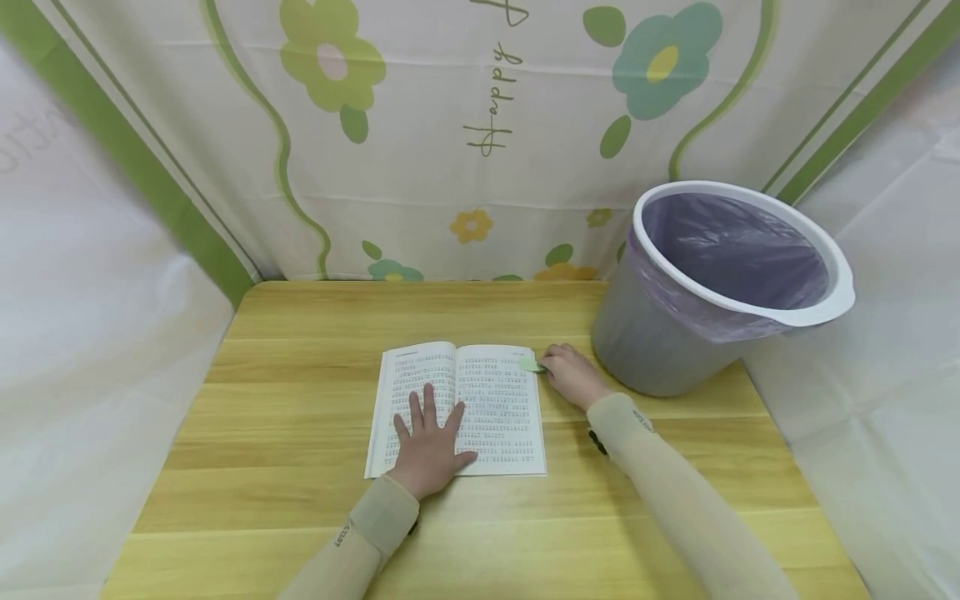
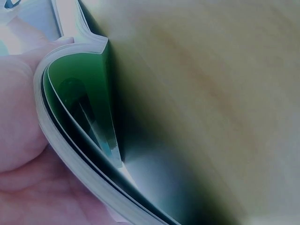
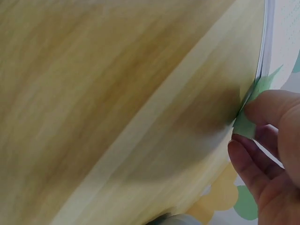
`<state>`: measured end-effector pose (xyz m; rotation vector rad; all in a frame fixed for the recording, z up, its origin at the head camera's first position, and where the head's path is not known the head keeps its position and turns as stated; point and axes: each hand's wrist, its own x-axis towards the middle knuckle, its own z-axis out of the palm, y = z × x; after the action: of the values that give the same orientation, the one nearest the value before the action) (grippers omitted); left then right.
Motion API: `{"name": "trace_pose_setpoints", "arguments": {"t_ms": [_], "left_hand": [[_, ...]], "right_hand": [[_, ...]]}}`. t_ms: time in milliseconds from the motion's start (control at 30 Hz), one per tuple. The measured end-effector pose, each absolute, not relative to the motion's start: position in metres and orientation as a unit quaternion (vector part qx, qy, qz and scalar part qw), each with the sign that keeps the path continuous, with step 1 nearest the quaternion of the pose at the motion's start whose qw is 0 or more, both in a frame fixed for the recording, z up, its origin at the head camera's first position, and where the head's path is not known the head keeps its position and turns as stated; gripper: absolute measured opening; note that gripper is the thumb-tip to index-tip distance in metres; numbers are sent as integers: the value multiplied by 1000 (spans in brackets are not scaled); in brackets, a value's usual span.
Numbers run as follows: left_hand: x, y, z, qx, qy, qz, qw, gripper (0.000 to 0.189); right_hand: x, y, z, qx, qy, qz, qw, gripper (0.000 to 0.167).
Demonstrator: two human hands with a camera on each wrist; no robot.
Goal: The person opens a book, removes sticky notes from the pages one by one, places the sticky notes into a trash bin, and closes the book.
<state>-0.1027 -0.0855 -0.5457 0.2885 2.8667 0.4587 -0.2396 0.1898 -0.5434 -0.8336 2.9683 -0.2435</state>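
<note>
An open book (image 1: 495,417) with printed pages lies on the wooden table. My left hand (image 1: 429,450) rests on its lower part with the fingers spread, across the left page and the fold. In the left wrist view the book's edge (image 2: 70,154) curves beside the palm, and a green inner side shows beneath. My right hand (image 1: 573,375) is at the upper right edge of the right page. Its thumb and fingers pinch a small light-green sticky note (image 1: 529,364) that overlaps the page; in the right wrist view the sticky note (image 3: 246,125) sticks out past the page edge.
A grey trash bin (image 1: 652,350) with a white rim and a purple liner stands at the table's back right, close beyond my right hand. A white curtain (image 1: 420,167) with flowers hangs behind the wooden table (image 1: 285,400), and pale cloth flanks both sides.
</note>
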Motion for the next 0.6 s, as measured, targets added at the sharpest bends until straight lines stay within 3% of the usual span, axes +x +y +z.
{"name": "trace_pose_setpoints", "arguments": {"t_ms": [400,600], "left_hand": [[-99,-86,-541,100,975,167,106,81],[-99,-86,-540,102,976,162,104,81]], "right_hand": [[-239,196,-537,-268,959,-89,-19,17],[-239,195,-538,-271,958,-90,0,20]]}}
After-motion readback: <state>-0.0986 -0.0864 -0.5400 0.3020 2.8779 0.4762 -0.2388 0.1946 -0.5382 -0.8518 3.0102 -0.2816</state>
